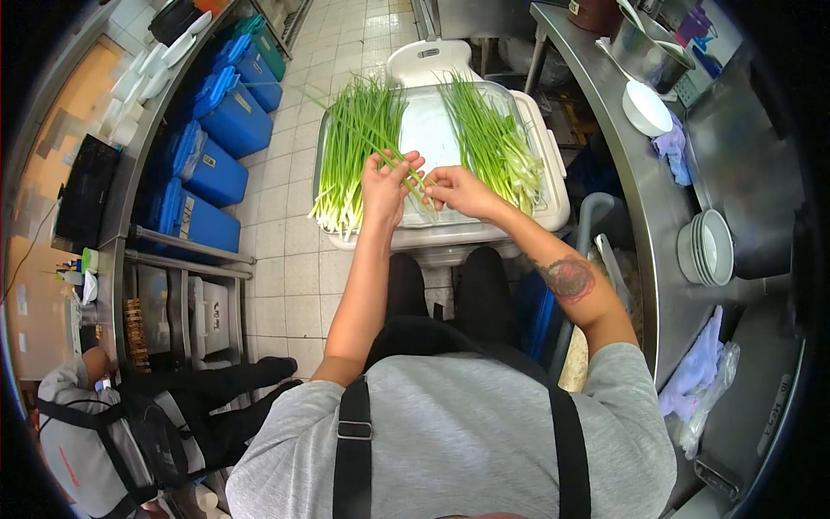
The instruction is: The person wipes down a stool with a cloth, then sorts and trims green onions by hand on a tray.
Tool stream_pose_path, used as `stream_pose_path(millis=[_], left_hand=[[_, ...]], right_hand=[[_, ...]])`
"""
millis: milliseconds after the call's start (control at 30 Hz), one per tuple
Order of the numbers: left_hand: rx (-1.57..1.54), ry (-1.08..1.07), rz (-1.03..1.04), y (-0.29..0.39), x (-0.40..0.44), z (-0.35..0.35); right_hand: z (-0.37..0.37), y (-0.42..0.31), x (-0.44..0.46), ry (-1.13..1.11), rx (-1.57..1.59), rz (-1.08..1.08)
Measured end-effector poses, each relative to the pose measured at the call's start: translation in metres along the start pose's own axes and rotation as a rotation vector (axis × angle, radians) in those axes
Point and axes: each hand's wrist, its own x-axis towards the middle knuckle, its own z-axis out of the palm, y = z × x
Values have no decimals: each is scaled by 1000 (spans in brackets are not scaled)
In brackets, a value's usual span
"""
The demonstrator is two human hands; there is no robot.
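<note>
My left hand (389,184) is closed around a few green onions, whose long green leaves point up and left over the tray. Close beside it, my right hand (454,190) pinches the lower end of the same stalks with thumb and fingers. Both hands are above the near edge of a metal tray (430,117). On the tray's left lies a thick pile of green onions (350,147), white ends toward me. A second pile of green onions (493,143) lies on the right, its pale ends at the lower right. Bare metal shows between the piles.
The tray rests on a cream plastic lid (553,164). Blue bins (229,112) line the left. Along the right runs a steel counter (605,95) with a white bowl (646,108) and stacked bowls (705,249). A co-worker (112,432) is at lower left.
</note>
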Motion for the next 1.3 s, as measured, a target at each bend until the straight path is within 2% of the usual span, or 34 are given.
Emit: stream_pose_path(millis=[133, 233, 333, 467, 633, 833, 933, 1133, 1300], left_hand=[[38, -34, -6, 0, -1, -1], [25, -35, -12, -4, -2, 4], [58, -21, -19, -4, -2, 6], [136, -57, -42, 2, -3, 9], [58, 3, -36, -7, 4, 4], [2, 30, -16, -8, 5, 4], [-37, 79, 18, -7, 8, 2], [-77, 205, 80, 1, 19, -12], [-65, 269, 138, -1, 36, -27]], right_hand=[[2, -5, 2, 161, -13, -50], [0, -10, 0, 241, -116, 27], [0, -6, 1, 258, 63, -32], [2, -16, -3, 262, 196, 48], [2, -19, -3, 279, 391, 160], [-8, -9, 2, 170, 685, 154], [-5, -18, 1, 197, 763, 102], [-19, -21, 0, 124, 645, 263], [-17, -26, -2, 27, 592, 302]])
